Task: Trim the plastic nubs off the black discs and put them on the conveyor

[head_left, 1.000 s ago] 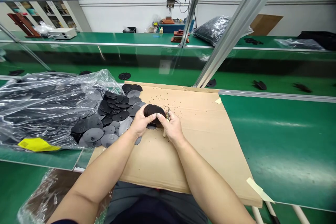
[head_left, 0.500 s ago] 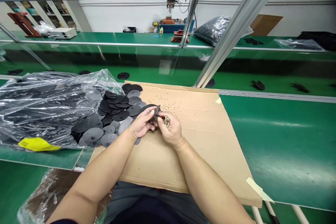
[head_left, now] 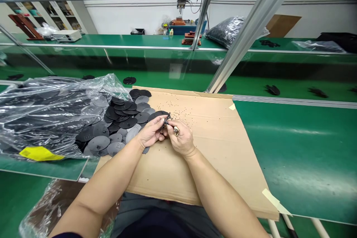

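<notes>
My left hand (head_left: 152, 132) is closed on a black disc (head_left: 166, 119), which is tilted nearly edge-on. Just to its right, my right hand (head_left: 182, 137) grips a small brass-coloured tool (head_left: 176, 131), its tip against the disc. The contact point is too small to make out. Both hands are above the cardboard sheet (head_left: 223, 148). A pile of black discs (head_left: 122, 113) lies to the left, spilling from a clear plastic bag (head_left: 50, 111). Tiny black bits (head_left: 181, 109) are scattered on the cardboard beyond my hands.
A slanted metal post (head_left: 237, 52) rises behind the cardboard. Past it, a green conveyor (head_left: 156, 78) carries black parts. A yellow piece (head_left: 41, 153) lies on the bag. Beneath the bench at lower left is a plastic-lined box (head_left: 55, 204).
The held disc has turned slightly more edge-on, and my fingers have shifted a little around it. Parts on the conveyor have moved slightly left.
</notes>
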Available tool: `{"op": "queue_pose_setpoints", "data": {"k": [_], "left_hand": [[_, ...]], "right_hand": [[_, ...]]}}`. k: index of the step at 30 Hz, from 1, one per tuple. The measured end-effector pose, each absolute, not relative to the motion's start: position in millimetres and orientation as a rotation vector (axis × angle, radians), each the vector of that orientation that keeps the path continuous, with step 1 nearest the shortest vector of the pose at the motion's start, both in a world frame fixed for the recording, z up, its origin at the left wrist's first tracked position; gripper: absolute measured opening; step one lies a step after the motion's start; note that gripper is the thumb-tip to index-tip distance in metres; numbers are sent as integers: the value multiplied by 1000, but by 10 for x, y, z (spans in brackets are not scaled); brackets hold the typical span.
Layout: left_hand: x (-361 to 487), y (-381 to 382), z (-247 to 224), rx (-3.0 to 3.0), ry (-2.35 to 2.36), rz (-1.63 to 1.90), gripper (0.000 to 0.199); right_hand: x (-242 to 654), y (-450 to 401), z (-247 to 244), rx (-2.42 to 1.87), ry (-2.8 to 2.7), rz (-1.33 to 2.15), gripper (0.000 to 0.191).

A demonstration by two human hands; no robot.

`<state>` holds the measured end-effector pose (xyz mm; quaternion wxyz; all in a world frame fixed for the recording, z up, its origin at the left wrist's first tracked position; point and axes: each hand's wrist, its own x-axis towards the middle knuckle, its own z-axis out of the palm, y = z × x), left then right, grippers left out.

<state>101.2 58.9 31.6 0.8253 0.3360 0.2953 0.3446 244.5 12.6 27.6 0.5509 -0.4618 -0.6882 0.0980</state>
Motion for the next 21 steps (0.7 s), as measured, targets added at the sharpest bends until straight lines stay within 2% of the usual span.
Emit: {"op": "queue_pose_setpoints", "data": {"k": [15, 21], "left_hand": [[1019, 606, 280, 723, 636, 784, 54], [1053, 659, 318, 730, 720, 998, 56]], "right_hand": [[2414, 138, 236, -1090, -1539, 318, 12], [2433, 189, 159, -1098, -1291, 620, 19]]}}
